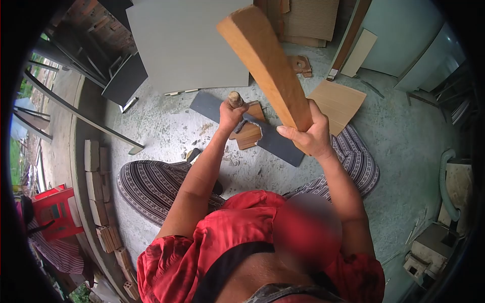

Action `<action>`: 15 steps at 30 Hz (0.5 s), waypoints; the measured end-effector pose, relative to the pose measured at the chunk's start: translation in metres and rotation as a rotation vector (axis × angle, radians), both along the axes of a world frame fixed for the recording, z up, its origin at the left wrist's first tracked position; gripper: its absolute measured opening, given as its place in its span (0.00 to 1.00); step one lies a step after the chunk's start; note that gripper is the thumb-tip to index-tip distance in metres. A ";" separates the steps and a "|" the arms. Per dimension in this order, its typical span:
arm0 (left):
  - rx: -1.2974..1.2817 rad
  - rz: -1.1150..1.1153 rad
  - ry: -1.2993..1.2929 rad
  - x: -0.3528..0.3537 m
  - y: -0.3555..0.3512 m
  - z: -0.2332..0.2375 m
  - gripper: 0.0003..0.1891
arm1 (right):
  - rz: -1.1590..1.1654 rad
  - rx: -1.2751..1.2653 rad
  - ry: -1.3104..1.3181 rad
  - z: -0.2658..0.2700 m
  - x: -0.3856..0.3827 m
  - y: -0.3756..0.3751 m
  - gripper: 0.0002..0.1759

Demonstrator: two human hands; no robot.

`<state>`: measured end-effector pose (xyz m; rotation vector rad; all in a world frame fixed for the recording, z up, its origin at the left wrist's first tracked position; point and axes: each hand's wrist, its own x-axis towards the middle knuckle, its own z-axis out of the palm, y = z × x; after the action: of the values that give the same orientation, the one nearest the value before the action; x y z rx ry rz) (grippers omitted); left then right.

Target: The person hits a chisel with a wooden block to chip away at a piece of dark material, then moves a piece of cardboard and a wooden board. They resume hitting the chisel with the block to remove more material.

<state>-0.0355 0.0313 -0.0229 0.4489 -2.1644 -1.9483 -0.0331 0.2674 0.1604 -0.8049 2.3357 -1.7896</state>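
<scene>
My right hand (pixel 310 132) is wrapped round the lower end of a thick, square-sided wooden club (pixel 268 65), raised and tilted up to the left. Closed round the wooden handle of a chisel (pixel 234 99) is my left hand (pixel 232 115); the handle's worn butt points up. Its lower end meets a long dark grey board (pixel 280 146) near a jagged cut-out, though the hand partly hides that contact. Under the board lies a brown wooden block (pixel 247 142), showing through the cut-out. The board rests aslant on the floor between my knees.
Chips and crumbs lie on the concrete floor (pixel 166 126). A large grey panel (pixel 187 45) stands ahead, with a cardboard sheet (pixel 337 103) to the right. Bricks (pixel 96 187) line the left ledge near a red plastic chair (pixel 54 214). A machine with a hose (pixel 444 187) stands right.
</scene>
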 end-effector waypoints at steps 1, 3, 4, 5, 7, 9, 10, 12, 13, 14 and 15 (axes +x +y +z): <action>0.001 -0.002 0.001 0.000 0.001 -0.003 0.06 | -0.003 0.039 0.021 -0.008 0.000 0.001 0.32; 0.043 0.041 0.026 0.001 0.006 -0.009 0.07 | -0.011 0.083 0.044 -0.011 0.000 0.001 0.31; 0.047 0.040 0.026 0.000 0.007 -0.012 0.07 | -0.016 0.082 0.065 -0.010 0.002 0.000 0.31; 0.042 0.005 0.017 -0.002 0.007 -0.015 0.07 | -0.017 0.079 0.086 -0.010 0.004 -0.002 0.31; 0.033 -0.021 0.011 -0.002 0.007 -0.018 0.07 | -0.001 0.045 0.123 -0.008 0.007 -0.006 0.32; 0.048 -0.052 0.050 -0.002 0.012 -0.020 0.07 | -0.009 -0.040 0.184 -0.001 0.010 -0.009 0.32; 0.015 -0.061 0.032 -0.001 0.012 -0.020 0.08 | -0.006 -0.042 0.185 -0.006 0.010 -0.010 0.32; 0.066 -0.066 0.056 -0.001 0.012 -0.019 0.08 | -0.029 0.066 0.190 -0.024 0.009 -0.010 0.31; 0.122 -0.076 0.082 -0.002 0.012 -0.018 0.09 | -0.030 0.064 0.193 -0.030 0.008 -0.010 0.31; 0.121 -0.077 0.084 -0.002 0.010 -0.017 0.09 | -0.011 0.436 0.126 -0.035 0.005 -0.009 0.30; 0.103 -0.076 0.023 0.000 0.009 -0.008 0.09 | 0.009 0.808 0.053 -0.041 0.002 -0.008 0.29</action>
<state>-0.0354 0.0407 -0.0306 0.3628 -2.1039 -2.1016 -0.0306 0.2592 0.1190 -0.7067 2.7146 -0.6721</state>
